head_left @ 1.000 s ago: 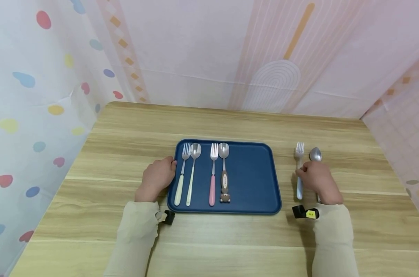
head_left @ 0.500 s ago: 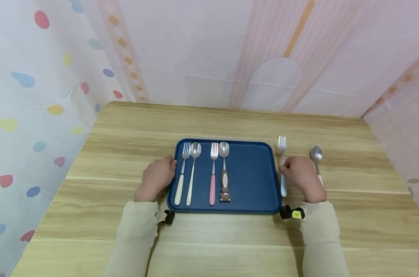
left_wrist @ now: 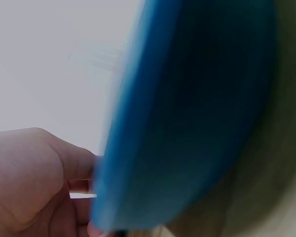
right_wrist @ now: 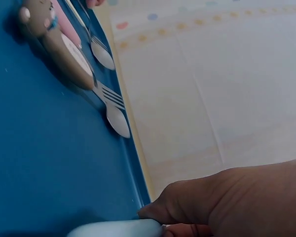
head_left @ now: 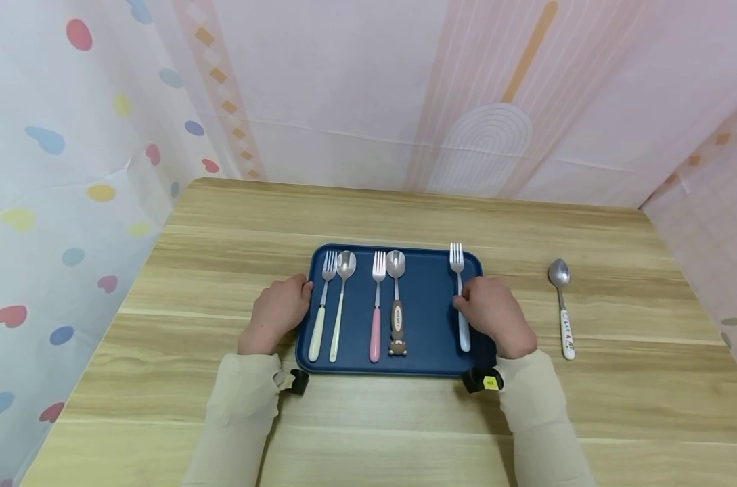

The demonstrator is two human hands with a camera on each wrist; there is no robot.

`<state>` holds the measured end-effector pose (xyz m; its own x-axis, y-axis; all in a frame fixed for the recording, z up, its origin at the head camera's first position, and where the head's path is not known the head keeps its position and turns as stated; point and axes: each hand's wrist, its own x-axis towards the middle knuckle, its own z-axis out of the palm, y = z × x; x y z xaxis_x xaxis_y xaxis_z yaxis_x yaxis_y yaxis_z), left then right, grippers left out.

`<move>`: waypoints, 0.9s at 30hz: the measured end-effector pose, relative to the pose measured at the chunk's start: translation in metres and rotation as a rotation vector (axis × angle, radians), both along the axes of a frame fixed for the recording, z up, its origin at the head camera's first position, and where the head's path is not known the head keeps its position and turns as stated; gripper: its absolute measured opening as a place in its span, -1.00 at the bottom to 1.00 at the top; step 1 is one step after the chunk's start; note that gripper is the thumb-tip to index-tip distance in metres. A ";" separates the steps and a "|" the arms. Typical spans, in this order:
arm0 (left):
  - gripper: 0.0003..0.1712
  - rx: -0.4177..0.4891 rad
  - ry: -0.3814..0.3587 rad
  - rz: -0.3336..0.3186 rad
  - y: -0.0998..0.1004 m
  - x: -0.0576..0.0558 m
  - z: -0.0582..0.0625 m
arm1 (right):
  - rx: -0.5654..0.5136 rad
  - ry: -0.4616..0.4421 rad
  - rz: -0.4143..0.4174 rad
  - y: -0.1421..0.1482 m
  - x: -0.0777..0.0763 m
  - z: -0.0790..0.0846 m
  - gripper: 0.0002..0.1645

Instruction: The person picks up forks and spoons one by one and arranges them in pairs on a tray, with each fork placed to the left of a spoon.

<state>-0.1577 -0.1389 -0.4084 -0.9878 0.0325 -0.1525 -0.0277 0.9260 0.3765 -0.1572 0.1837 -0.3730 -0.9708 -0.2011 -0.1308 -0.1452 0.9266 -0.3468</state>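
A fork with a pale blue handle [head_left: 463, 333] is pinched between the thumb and fingers of my right hand [head_left: 496, 312], over the right part of the blue tray [head_left: 429, 368]. In the right wrist view, the thumb [right_wrist: 187, 200] presses on that pale handle. My left hand [head_left: 278, 310] grips the tray's left rim; the left wrist view shows its thumb and fingers at the blurred blue edge [left_wrist: 133, 173]. Lying on the tray are a cream-handled fork [head_left: 317, 335], a cream-handled spoon [head_left: 336, 325], a pink-handled fork [head_left: 375, 335] and a spoon with a brown bear handle [head_left: 396, 325].
A spoon with a white patterned handle [head_left: 565, 331] lies on the wooden table [head_left: 636, 379] to the right of the tray. Patterned cloth [head_left: 344, 122] hangs behind the table and along both sides.
My right hand has carried the pale blue fork leftward from the table to over the tray, uncovering the patterned spoon. My left hand has stayed at the tray's rim.
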 end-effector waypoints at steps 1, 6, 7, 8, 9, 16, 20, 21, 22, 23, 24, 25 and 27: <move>-0.66 0.000 0.000 -0.001 0.000 0.000 0.000 | -0.003 -0.001 0.004 -0.002 0.001 -0.001 -0.64; -0.66 0.001 -0.001 -0.001 0.000 0.000 0.000 | -0.006 -0.004 0.026 -0.011 0.003 -0.005 -0.60; -0.66 0.002 -0.003 -0.001 0.000 0.000 0.000 | -0.005 -0.010 0.026 -0.012 0.003 -0.005 -0.59; -0.66 0.002 -0.004 -0.001 0.000 0.000 0.000 | -0.004 -0.018 0.025 -0.014 0.003 -0.006 -0.58; -0.66 0.003 -0.005 0.000 0.000 0.000 0.001 | -0.001 -0.028 0.022 -0.016 0.004 -0.007 -0.58; -0.66 0.003 0.000 -0.008 0.000 0.001 0.001 | 0.014 -0.066 0.011 -0.023 0.004 -0.011 -0.56; -0.66 0.002 0.005 -0.012 0.000 0.001 0.000 | 0.019 -0.082 0.014 -0.025 0.003 -0.015 -0.57; -0.66 0.002 0.006 -0.013 0.000 0.001 0.000 | 0.020 -0.086 0.014 -0.025 0.003 -0.016 -0.58; -0.66 0.001 0.008 -0.013 0.000 0.001 0.000 | 0.021 -0.089 0.013 -0.025 0.003 -0.017 -0.57; -0.66 0.002 0.010 -0.013 0.000 0.001 0.000 | 0.024 -0.092 0.014 -0.026 0.003 -0.018 -0.57; -0.66 0.002 0.011 -0.014 0.000 0.001 0.000 | 0.025 -0.097 0.012 -0.026 0.002 -0.018 -0.57; -0.66 0.002 0.012 -0.014 0.000 0.001 0.000 | 0.025 -0.104 0.010 -0.026 0.003 -0.018 -0.57; -0.66 0.002 0.012 -0.013 0.000 0.000 -0.001 | 0.026 -0.115 0.006 -0.027 0.003 -0.019 -0.59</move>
<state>-0.1572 -0.1392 -0.4091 -0.9890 0.0459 -0.1404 -0.0109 0.9255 0.3787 -0.1545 0.1568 -0.3919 -0.9479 -0.2020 -0.2465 -0.1114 0.9346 -0.3378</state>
